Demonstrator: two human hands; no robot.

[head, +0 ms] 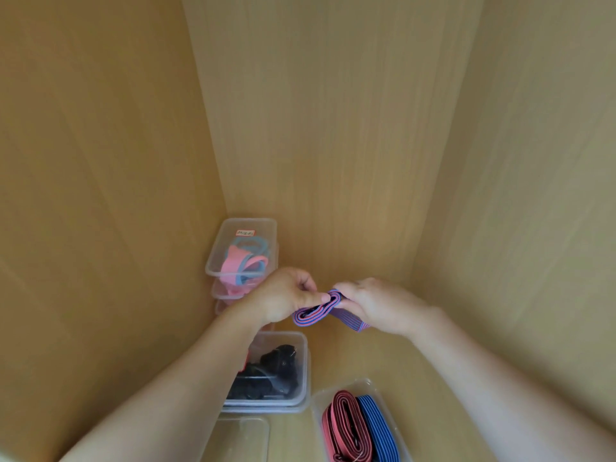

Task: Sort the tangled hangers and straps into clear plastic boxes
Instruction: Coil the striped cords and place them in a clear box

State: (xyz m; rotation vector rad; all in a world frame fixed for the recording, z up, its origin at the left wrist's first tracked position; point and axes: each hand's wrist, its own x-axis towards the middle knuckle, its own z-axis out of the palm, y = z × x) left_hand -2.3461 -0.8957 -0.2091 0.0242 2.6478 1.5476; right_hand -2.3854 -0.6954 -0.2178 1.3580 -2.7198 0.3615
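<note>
**Head view.** Both hands meet above the wooden cabinet floor [350,356], between the cabinet walls [100,161].

- **Hands and strap.** The left hand [286,295] and the right hand [376,305] together hold one striped strap [315,311], blue and red, folded into a flat coil of several layers and lifted off the floor.
- **Fingers.** The left fingers [308,285] are curled, with the thumb pressed on the coil's upper end. The right fingers [350,290] are curled round that same end from the opposite side. Both hands therefore grip the strap. Its loose tail passes under the right fingers and shows below the right palm.
- **Beyond the left fingers.** A stack of clear boxes [216,261] stands in the cabinet corner. The top one holds pink and light-blue straps [241,261] and carries a small label on its far wall.
- **Nearer than the left fingers.** A clear box [300,361] of black items [273,371] is partly covered by the left forearm.
- **Nearer than the right fingers.** A third clear box [366,383] holds a red strap coil [343,425] and a blue strap coil [378,428], touching side by side.
- **Lower edge.** A clear plastic piece [240,438] lies here; whether it is a lid or a box cannot be told.
</note>
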